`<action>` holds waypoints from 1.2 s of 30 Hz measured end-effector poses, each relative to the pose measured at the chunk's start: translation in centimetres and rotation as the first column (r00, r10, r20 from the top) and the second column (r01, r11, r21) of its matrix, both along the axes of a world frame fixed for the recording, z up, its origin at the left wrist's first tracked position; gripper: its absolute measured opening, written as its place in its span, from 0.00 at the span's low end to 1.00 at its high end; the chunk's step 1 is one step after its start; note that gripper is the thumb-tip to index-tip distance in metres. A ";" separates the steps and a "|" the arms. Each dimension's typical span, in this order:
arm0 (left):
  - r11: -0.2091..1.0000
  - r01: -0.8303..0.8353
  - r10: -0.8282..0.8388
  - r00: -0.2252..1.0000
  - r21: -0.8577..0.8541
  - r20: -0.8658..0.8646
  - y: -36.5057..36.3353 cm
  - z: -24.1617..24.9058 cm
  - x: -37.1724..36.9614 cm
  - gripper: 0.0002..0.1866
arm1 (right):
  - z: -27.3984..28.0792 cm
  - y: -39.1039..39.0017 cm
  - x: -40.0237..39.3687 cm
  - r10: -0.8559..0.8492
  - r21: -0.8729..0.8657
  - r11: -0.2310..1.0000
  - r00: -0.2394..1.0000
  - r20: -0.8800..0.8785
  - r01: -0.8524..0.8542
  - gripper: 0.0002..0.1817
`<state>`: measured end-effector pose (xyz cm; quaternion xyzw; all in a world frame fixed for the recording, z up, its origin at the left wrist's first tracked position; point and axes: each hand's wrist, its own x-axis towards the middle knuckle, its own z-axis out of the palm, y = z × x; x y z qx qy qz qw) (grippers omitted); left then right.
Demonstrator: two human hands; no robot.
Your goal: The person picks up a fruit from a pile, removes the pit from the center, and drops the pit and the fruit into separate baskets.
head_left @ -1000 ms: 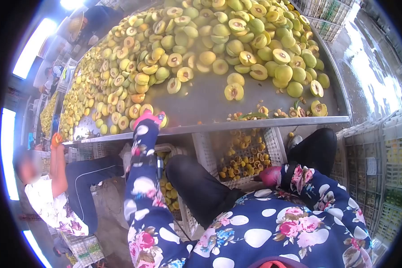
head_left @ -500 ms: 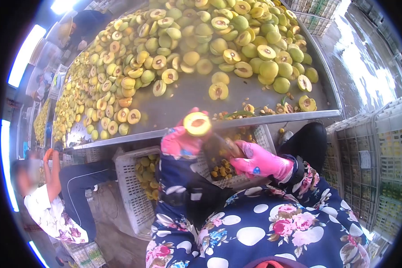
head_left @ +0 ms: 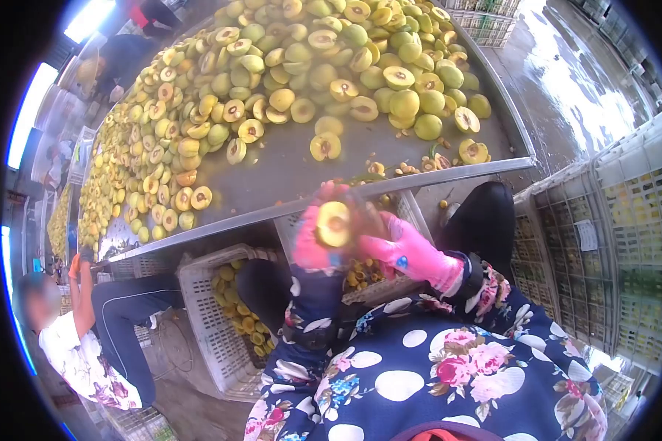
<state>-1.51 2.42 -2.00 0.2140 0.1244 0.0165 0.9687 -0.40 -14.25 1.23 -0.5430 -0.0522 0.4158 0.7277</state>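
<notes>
My left hand [head_left: 310,239], in a pink glove, grips a yellow peach half [head_left: 334,223] with its cut face and brown hollow turned up. Close beside it, my right hand [head_left: 418,257], also pink-gloved, is closed with fingers and thumb pointing at the fruit. A brownish blur lies between the two hands; I cannot tell what my right hand holds. Both hands are just off the front edge of a metal table [head_left: 287,173] heaped with halved peaches [head_left: 268,95]. Below them is a white crate [head_left: 413,214] with yellow peach pieces [head_left: 360,273].
A second white crate [head_left: 198,312] with peach halves stands to the left. Stacked crates [head_left: 632,220] rise at the right. Another person [head_left: 88,353] sits at the left by the table. Pits and scraps [head_left: 419,165] lie along the table's front edge.
The view has shifted, with the table sliding left and slightly up. The peach half is lower and tilted differently in my left hand, and my right hand has come closer to it.
</notes>
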 end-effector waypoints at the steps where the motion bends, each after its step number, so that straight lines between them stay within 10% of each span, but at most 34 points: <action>1: 0.990 0.038 -0.041 0.999 0.138 0.021 -0.8 -0.4 -0.2 0.26 | -0.4 0.1 0.4 -0.022 0.024 0.999 1.000 0.019 0.021 0.17; 4: 0.879 0.205 -0.237 0.971 0.431 0.020 -1.3 -0.2 -1.6 0.27 | -1.3 0.5 0.6 -0.144 0.024 0.990 0.961 0.235 0.142 0.20; 7: 0.839 0.416 -0.453 0.891 0.351 0.027 0.8 -0.4 -1.6 0.27 | -2.4 -0.2 1.6 -0.034 -0.096 0.975 0.558 0.829 0.202 0.19; 11: 0.967 0.245 -0.254 0.945 -0.067 -0.206 0.6 1.0 -1.5 0.22 | 0.6 -0.2 1.2 0.009 -0.281 0.932 0.761 0.648 0.228 0.17; 19: 0.979 0.112 -0.070 0.970 0.170 -0.232 -0.6 0.7 -1.7 0.19 | 1.3 -1.3 -1.8 0.250 -0.463 0.885 0.791 0.559 0.047 0.16; 36: 0.975 -0.010 0.059 0.975 0.220 -0.214 -2.4 0.4 -2.0 0.18 | -2.4 -0.3 -2.4 0.206 -0.388 0.917 0.716 0.667 0.098 0.15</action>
